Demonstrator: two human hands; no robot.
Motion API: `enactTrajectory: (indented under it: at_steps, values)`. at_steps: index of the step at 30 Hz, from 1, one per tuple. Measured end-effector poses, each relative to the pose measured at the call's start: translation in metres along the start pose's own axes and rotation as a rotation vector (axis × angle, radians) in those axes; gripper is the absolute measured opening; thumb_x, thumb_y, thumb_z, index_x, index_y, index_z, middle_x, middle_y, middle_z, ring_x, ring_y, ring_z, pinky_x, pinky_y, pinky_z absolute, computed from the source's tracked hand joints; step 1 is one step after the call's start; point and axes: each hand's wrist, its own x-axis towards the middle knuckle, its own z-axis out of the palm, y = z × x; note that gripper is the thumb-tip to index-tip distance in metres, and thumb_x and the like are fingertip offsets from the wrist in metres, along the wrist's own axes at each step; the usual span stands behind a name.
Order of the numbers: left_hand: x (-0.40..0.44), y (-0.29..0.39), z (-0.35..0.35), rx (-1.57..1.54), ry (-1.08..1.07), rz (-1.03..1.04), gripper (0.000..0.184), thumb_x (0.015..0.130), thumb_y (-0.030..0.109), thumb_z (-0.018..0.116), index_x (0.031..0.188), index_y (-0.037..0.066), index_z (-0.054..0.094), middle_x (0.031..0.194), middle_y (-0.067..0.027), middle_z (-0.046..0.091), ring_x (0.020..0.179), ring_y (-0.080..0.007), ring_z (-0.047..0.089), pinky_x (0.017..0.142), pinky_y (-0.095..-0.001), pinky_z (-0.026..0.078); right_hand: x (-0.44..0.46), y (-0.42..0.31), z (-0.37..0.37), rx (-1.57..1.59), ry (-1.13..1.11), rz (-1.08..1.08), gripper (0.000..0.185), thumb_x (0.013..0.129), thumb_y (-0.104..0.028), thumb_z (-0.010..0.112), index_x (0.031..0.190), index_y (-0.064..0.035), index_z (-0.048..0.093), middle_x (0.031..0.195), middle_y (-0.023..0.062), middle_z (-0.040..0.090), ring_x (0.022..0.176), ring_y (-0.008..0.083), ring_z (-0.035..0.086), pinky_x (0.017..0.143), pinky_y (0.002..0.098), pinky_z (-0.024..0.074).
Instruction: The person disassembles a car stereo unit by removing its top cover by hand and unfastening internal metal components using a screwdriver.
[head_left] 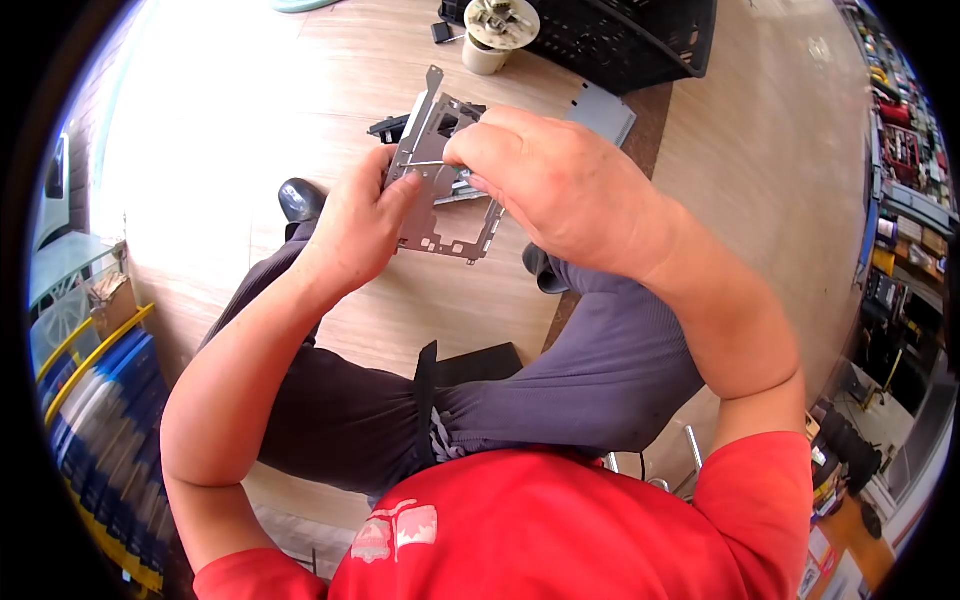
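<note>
My left hand point(362, 215) grips the left edge of a grey metal bracket plate point(425, 205) with cut-outs, its thumb lying on the plate's face. The plate is held tilted above the floor. My right hand point(565, 185) is closed around a screwdriver, whose handle is mostly hidden in the fist. Its thin shaft point(425, 163) points left across the plate, with the tip near the plate's left flange. Behind the plate a black part point(388, 128) shows in pieces; the rest is covered by the plate and my right hand.
A white cup point(484, 58) topped by a round dish point(502, 22) of small parts stands ahead, next to a black plastic crate point(610, 45). A flat grey metal panel point(603, 113) lies right of the plate. Shelves with goods line the right side; blue items point(115, 420) stand at left.
</note>
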Motion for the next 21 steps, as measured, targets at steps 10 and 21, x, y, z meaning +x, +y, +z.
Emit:
enactTrajectory:
  at_steps: [10, 21]
  values:
    - [-0.031, 0.002, 0.027, -0.023, -0.045, 0.029, 0.036, 0.1, 0.023, 0.051, 0.124, -0.005, 0.052, 0.084, -0.0108, 0.063, 0.065, -0.0139, 0.058, 0.054, -0.03, 0.049, -0.043, -0.028, 0.003, -0.034, 0.033, 0.066, 0.02, 0.086, -0.003, 0.062, 0.105, -0.0038, 0.056, 0.095, 0.0143, 0.06, 0.089, 0.0355, 0.061, 0.075, 0.0423, 0.049]
    - [0.001, 0.016, 0.03, -0.081, -0.013, 0.301, 0.041, 0.1, 0.026, 0.051, 0.131, -0.001, 0.047, 0.087, -0.0102, 0.063, 0.067, -0.0149, 0.06, 0.051, -0.029, 0.048, -0.055, -0.04, -0.009, -0.156, 0.289, 0.133, 0.016, 0.089, -0.005, 0.062, 0.103, -0.0051, 0.056, 0.096, 0.0143, 0.058, 0.087, 0.0377, 0.061, 0.074, 0.0426, 0.0503]
